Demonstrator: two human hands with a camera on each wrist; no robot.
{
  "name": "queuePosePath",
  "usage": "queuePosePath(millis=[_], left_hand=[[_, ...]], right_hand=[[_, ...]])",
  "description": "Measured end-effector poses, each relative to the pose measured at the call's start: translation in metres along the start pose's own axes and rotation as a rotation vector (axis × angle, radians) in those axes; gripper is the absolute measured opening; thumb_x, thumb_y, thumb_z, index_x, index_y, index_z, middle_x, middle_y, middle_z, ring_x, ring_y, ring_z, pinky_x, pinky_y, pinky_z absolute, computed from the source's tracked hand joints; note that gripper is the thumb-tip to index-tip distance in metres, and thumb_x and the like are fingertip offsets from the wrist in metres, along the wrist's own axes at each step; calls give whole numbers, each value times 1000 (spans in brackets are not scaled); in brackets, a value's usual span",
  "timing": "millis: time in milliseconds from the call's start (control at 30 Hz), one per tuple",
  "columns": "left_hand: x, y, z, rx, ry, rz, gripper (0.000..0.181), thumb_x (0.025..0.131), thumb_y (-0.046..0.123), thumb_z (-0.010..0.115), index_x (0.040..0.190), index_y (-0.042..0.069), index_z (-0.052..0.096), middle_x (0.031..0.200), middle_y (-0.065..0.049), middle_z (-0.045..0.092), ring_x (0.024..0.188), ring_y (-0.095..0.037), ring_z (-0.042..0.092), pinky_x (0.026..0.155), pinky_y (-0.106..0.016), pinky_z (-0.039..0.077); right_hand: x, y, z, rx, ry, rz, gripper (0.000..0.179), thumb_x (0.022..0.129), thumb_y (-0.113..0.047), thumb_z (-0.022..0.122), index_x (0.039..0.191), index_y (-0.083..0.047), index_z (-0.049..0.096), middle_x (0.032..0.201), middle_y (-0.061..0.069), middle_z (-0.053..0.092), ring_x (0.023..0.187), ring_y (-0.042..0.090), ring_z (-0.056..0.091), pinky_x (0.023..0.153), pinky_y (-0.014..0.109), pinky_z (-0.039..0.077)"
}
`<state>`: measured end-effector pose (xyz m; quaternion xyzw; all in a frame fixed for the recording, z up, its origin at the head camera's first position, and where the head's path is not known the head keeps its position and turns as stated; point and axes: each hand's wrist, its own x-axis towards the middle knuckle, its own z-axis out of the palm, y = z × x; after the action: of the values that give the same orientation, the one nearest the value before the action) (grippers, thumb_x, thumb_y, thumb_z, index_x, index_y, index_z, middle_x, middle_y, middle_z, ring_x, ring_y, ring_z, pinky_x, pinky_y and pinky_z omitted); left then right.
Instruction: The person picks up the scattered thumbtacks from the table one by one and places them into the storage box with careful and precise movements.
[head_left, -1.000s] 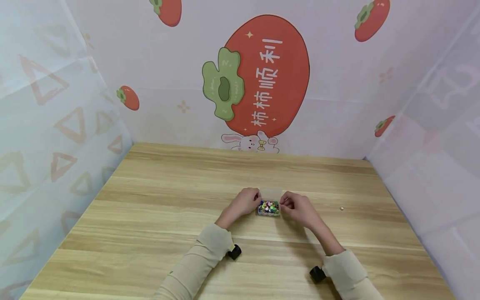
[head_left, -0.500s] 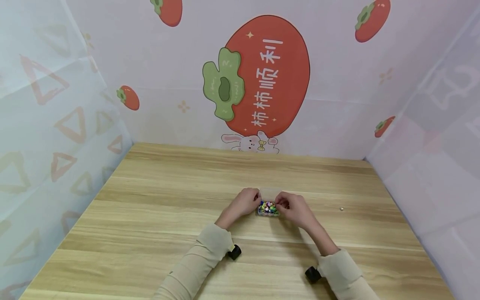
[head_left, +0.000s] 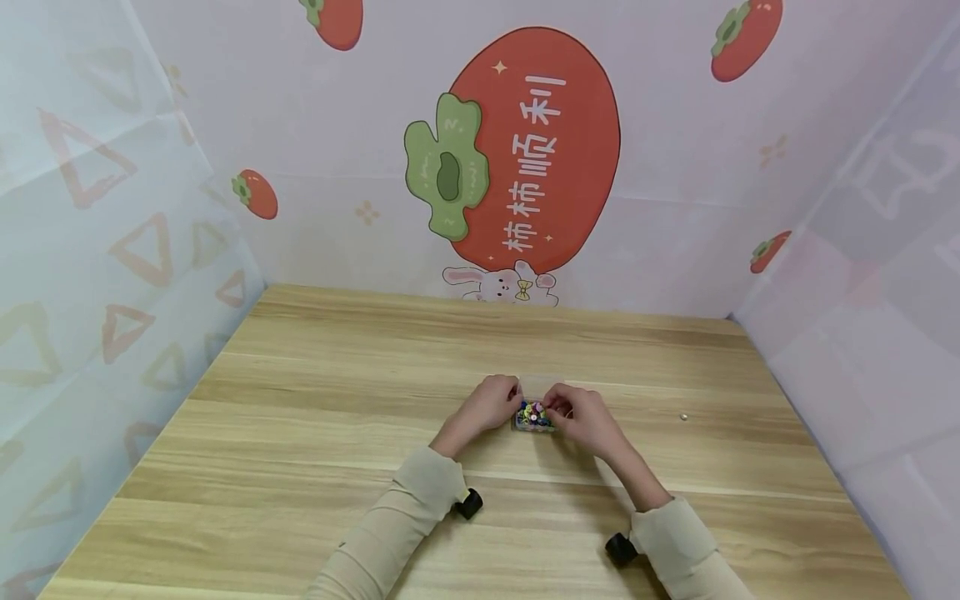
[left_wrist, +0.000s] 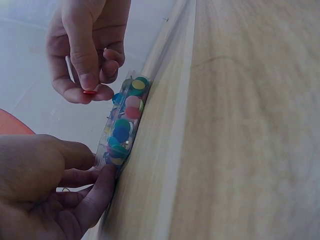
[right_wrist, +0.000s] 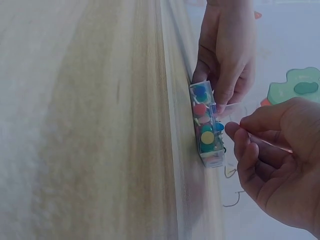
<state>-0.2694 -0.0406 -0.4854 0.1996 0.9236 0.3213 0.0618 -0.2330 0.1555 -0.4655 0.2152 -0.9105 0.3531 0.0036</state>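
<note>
A small clear plastic box of thumbtacks (head_left: 532, 416) stands on the table, its see-through lid (head_left: 543, 387) raised at the back. Colourful round heads fill the box (left_wrist: 125, 125), as the left wrist view shows. My left hand (head_left: 492, 402) grips the box's left end between thumb and fingers. Over the right part of the box is my right hand (head_left: 587, 417). Its thumb and index finger pinch a red thumbtack (left_wrist: 90, 92), held just above and apart from the box. In the right wrist view only a sliver of that red thumbtack (right_wrist: 241, 121) shows.
On the wood-grain table (head_left: 337, 400), a tiny shiny object (head_left: 683, 417) lies to the right, too small to identify. Printed sheets (head_left: 675, 208) wall in the back and both sides. A small black device (head_left: 621, 550) sits at each sleeve cuff.
My right hand has moved left, from beside the box's right end to over its right part. My left hand and the box have stayed in place.
</note>
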Motion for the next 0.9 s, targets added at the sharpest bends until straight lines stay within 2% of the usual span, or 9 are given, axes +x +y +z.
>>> queuePosePath(millis=[467, 900], left_hand=[[0, 2, -1, 9, 3, 7, 16, 98, 11, 56, 84, 8, 65, 74, 0, 57, 65, -11, 48, 60, -23, 39], [-2, 2, -3, -1, 5, 9, 17, 98, 12, 56, 83, 8, 63, 73, 1, 54, 63, -11, 46, 59, -22, 38]], right_hand=[[-1, -4, 1, 3, -4, -1, 5, 91, -6, 68, 96, -7, 68, 84, 0, 70, 74, 7, 61, 67, 23, 51], [7, -9, 5, 18, 11, -25, 8, 90, -5, 69, 94, -9, 63, 82, 0, 68, 73, 7, 60, 66, 22, 50]])
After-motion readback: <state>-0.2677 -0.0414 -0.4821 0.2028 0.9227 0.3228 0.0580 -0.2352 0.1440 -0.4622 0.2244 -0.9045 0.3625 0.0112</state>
